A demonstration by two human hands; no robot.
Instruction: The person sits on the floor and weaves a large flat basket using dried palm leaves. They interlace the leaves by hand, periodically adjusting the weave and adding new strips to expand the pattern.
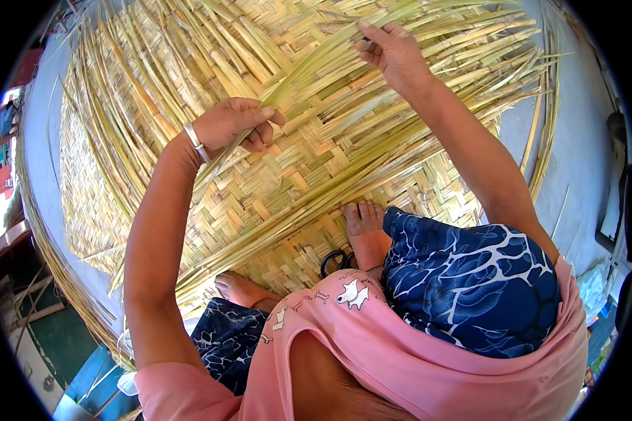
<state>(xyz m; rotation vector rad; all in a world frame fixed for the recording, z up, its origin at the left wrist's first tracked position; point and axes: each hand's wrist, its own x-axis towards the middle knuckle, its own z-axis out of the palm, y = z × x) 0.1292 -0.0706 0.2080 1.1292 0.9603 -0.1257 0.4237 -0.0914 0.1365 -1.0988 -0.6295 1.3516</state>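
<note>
Head view: furthest left, a sheaf of long, thin stalks (53, 263) lies along the floor beside the woven mat (281, 179), bending with its outer side. On the far left part of the mat, a broad row of loose strips (137, 91) stretches out toward its far edge. Next comes a pale bracelet (198, 144) on the person's wrist, and then the left hand (239, 126), above the middle of the mat, thumb and fingers pinched around a green strip (309, 69). That strip slants across the mat, from its middle up toward its far right. Below, the left foot (242, 288) rests at the mat's near edge; a black loop (332, 263) lies on the mat between the feet, just beside the right foot (365, 231). The right hand (395, 55) is over the mat's far right portion, thumb and fingertips drawn together at the strips; I can't tell whether they grip one. Rightmost, yellow-green strip ends (502, 52) fan out past the mat's right edge over the grey floor (586, 98).
</note>
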